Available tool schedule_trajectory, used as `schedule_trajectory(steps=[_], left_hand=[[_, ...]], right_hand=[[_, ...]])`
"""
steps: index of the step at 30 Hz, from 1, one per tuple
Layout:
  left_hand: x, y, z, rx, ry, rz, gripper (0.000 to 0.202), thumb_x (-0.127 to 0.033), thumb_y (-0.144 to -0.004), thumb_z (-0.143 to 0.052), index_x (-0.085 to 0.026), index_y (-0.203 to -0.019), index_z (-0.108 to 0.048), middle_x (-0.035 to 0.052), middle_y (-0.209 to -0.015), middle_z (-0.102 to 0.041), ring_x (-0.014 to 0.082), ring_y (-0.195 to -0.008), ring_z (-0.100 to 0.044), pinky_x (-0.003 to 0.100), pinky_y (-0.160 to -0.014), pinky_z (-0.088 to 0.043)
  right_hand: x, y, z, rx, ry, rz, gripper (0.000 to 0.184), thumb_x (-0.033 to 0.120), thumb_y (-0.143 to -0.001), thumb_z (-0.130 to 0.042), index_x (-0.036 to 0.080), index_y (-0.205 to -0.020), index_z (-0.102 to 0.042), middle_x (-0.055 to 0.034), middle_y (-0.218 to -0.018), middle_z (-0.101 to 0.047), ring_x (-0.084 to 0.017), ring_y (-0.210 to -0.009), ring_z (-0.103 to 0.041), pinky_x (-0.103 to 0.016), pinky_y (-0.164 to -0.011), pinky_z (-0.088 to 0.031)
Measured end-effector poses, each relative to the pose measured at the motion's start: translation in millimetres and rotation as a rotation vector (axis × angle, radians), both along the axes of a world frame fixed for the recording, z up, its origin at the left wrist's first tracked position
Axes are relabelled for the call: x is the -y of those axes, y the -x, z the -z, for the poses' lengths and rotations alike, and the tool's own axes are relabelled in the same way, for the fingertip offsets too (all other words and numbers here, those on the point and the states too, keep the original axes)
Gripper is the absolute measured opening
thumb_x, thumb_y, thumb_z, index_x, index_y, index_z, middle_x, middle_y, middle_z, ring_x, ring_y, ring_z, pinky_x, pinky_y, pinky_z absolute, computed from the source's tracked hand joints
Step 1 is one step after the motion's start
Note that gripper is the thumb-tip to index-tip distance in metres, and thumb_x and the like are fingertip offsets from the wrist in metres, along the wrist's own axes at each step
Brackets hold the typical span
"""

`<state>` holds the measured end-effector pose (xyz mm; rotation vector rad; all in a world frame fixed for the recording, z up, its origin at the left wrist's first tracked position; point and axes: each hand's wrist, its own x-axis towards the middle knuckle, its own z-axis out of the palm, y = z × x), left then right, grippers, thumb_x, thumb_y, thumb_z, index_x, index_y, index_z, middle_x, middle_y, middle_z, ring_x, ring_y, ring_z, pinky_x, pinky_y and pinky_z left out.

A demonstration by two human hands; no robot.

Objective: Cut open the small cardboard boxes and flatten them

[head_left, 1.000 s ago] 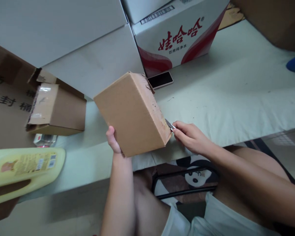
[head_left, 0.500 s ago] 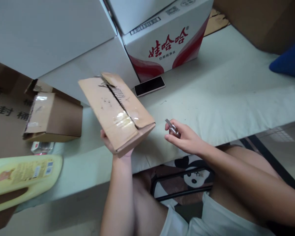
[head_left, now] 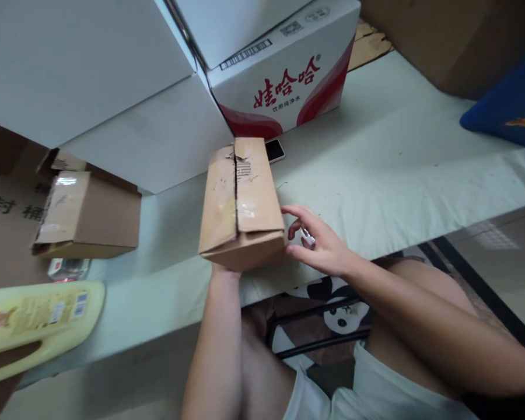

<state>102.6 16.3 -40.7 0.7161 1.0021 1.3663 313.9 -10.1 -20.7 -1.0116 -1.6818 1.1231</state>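
Observation:
A brown cardboard box stands tilted over the table's front part, its taped top facing me. Its flaps meet at a torn, partly parted seam. My left hand supports it from below and behind; the fingers are hidden and only the wrist end shows. On the box's right side, my right hand has its fingertips at or very near the lower right edge. Curled fingers of this hand keep a small silver knife against the palm, mostly covered; its blade is not visible now.
A phone lies partly behind the box, before a white and red carton. On the left are another cardboard box and a pale yellow bottle. A blue object stands at right on the cloth-covered table.
The box has turned more upright and shifted right, now covering part of the phone. My right hand has come up to its side, and the knife's blade has gone from sight.

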Motion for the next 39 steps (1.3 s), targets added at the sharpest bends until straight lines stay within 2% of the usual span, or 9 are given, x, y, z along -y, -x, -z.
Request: schedule_trajectory(steps=[6,12,17,19,25,29,33,36,39], left_hand=[[10.3,-1.7,0.9,-0.082,-0.159,-0.233,0.043,-0.055,-0.078,-0.065,-0.023,-0.106,-0.071,0.0047,-0.116,-0.071,0.0263,-0.118,-0.061,0.041,-0.106,-0.045],[21.5,-7.2,0.6,-0.184,-0.385,-0.138,0.073,-0.065,-0.066,-0.074,-0.036,-0.131,-0.06,0.0024,-0.149,-0.049,0.0283,-0.142,-0.039,0.041,-0.115,-0.035],[22.7,-3.9,-2.4,-0.238,-0.408,-0.133,0.086,-0.072,-0.056,-0.076,-0.037,-0.132,-0.057,0.0038,-0.15,-0.046,0.0306,-0.144,-0.036,0.044,-0.116,-0.033],[22.2,0.3,-3.1,-0.217,-0.419,-0.142,0.081,-0.07,-0.061,-0.075,-0.036,-0.132,-0.056,0.0045,-0.147,-0.049,0.0307,-0.142,-0.038,0.045,-0.116,-0.034],[17.2,13.9,-8.8,-0.114,-0.379,-0.22,0.051,-0.034,-0.07,-0.064,-0.031,-0.121,-0.064,0.0015,-0.13,-0.061,0.0279,-0.132,-0.048,0.043,-0.111,-0.039],[13.6,25.2,-13.7,-0.029,-0.323,-0.34,0.043,-0.033,-0.071,-0.052,-0.025,-0.11,-0.07,0.002,-0.121,-0.067,0.026,-0.129,-0.051,0.038,-0.109,-0.041],[8.4,41.1,-9.3,0.113,-0.075,-0.325,0.042,-0.032,-0.067,-0.053,-0.024,-0.105,-0.069,0.0043,-0.119,-0.068,0.0271,-0.125,-0.054,0.041,-0.103,-0.045],[3.6,45.7,-0.5,0.119,0.083,-0.293,0.04,-0.032,-0.065,-0.059,-0.022,-0.102,-0.07,0.0062,-0.113,-0.07,0.0262,-0.113,-0.061,0.039,-0.092,-0.05],[-0.6,38.9,9.9,-0.016,0.105,-0.362,0.033,-0.036,-0.066,-0.065,-0.02,-0.094,-0.071,0.0048,-0.098,-0.072,0.0222,-0.097,-0.065,0.034,-0.082,-0.051]], right_hand=[[-2.1,7.4,8.4,0.073,0.012,0.049,0.062,0.041,-0.083,-0.062,0.022,-0.139,-0.043,-0.0148,-0.138,-0.053,-0.028,-0.114,-0.057,-0.052,-0.101,-0.045],[-2.8,12.7,8.7,0.034,0.064,0.118,0.066,0.042,-0.083,-0.063,0.025,-0.143,-0.04,-0.0135,-0.147,-0.05,-0.031,-0.133,-0.049,-0.055,-0.111,-0.036],[-3.2,14.4,13.1,0.044,0.061,0.078,0.067,0.043,-0.083,-0.063,0.024,-0.144,-0.041,-0.0138,-0.146,-0.051,-0.03,-0.131,-0.051,-0.055,-0.111,-0.037],[-2.6,15.0,14.7,0.048,0.027,0.049,0.064,0.041,-0.085,-0.062,0.024,-0.143,-0.042,-0.0132,-0.145,-0.052,-0.029,-0.13,-0.052,-0.053,-0.109,-0.039],[-2.0,16.9,15.3,0.072,0.009,0.052,0.044,0.034,-0.086,-0.058,0.021,-0.128,-0.056,-0.0132,-0.127,-0.062,-0.028,-0.117,-0.059,-0.049,-0.102,-0.045],[-5.3,18.5,16.7,0.156,0.185,0.141,0.037,0.032,-0.085,-0.054,0.019,-0.12,-0.059,-0.0127,-0.121,-0.064,-0.028,-0.113,-0.06,-0.048,-0.097,-0.046],[-6.9,20.1,15.6,0.112,0.367,0.07,0.039,0.034,-0.085,-0.053,0.022,-0.122,-0.056,-0.0101,-0.118,-0.067,-0.029,-0.109,-0.062,-0.048,-0.095,-0.047],[-6.7,19.4,13.6,0.041,0.387,0.037,0.037,0.034,-0.087,-0.049,0.022,-0.122,-0.056,-0.0095,-0.117,-0.067,-0.029,-0.11,-0.061,-0.05,-0.097,-0.046],[-6.7,16.3,14.1,-0.03,0.351,0.09,0.039,0.036,-0.087,-0.05,0.022,-0.123,-0.055,-0.0103,-0.116,-0.066,-0.028,-0.105,-0.061,-0.051,-0.096,-0.046]])
